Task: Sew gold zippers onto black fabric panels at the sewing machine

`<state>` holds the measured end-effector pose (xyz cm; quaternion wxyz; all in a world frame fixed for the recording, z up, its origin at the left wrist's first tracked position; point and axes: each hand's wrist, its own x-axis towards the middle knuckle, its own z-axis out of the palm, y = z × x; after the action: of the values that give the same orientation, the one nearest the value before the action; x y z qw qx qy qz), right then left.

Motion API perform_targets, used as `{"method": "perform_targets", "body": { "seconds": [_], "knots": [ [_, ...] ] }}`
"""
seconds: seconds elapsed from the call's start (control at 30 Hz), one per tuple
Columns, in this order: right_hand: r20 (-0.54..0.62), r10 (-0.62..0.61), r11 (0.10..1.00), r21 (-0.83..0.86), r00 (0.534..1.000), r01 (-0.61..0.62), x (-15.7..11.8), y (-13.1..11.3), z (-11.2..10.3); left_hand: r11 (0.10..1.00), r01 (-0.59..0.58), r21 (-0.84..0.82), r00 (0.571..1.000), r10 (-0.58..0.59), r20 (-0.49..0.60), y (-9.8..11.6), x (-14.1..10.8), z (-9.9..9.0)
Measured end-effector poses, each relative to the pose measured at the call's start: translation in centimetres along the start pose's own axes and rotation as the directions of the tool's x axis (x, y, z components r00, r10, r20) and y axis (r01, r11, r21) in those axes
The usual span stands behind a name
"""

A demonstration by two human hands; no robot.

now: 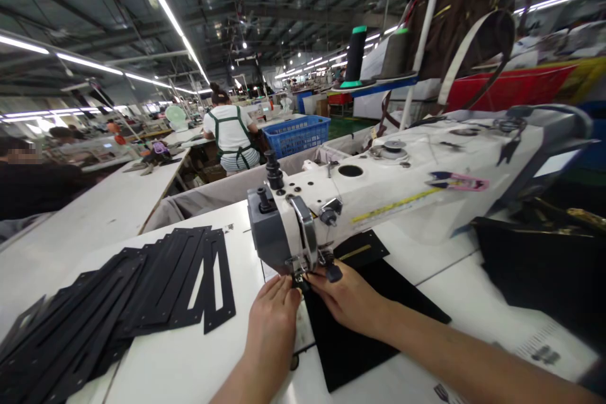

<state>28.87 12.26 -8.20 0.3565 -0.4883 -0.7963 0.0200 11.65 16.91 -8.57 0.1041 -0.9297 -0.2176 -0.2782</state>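
Note:
A white sewing machine [411, 192] stands on the table, its grey head over the work. Below its presser foot [299, 278] lies a black fabric panel [353, 353], which spreads toward me and to the right. My right hand [353, 300] grips the panel's upper left part close to the foot. My left hand [275, 315] is just left of the foot, fingers curled together and thumb tucked in. What those fingers pinch is hidden. A black strip with a gold zipper [355, 252] lies behind my right hand, partly on the panel.
Several black slotted frame pieces [175, 284] lie overlapping on the left. Thread cones [355, 57] stand above the machine. More black material [534, 265] lies at right. Farther off, a person in a green apron [231, 126] stands by a blue basket [298, 136].

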Motion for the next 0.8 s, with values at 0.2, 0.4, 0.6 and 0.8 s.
{"method": "perform_targets", "body": {
  "seconds": [0.2,0.4,0.6,0.8],
  "knots": [
    [0.031,0.178,0.951,-0.261,0.984,-0.164,-0.2,-0.5,-0.3,0.968,0.172,-0.185,0.984,-0.177,-0.009,0.1,-0.3,-1.5],
    [0.043,0.348,0.85,-0.436,0.937,-0.295,-5.1,-3.4,-1.4,0.176,0.685,-0.707,0.666,-0.546,0.509,2.7,-1.9,-5.4],
    [0.006,0.354,0.813,-0.495,0.935,-0.305,-10.4,-7.5,-2.0,-0.395,0.751,-0.529,0.362,-0.424,0.83,6.5,-0.9,-7.3],
    [-0.022,0.32,0.83,-0.475,0.947,-0.292,-12.3,-9.7,-2.3,-0.228,0.845,-0.484,0.351,-0.446,0.823,8.9,-0.6,-7.4]
  ]
}}
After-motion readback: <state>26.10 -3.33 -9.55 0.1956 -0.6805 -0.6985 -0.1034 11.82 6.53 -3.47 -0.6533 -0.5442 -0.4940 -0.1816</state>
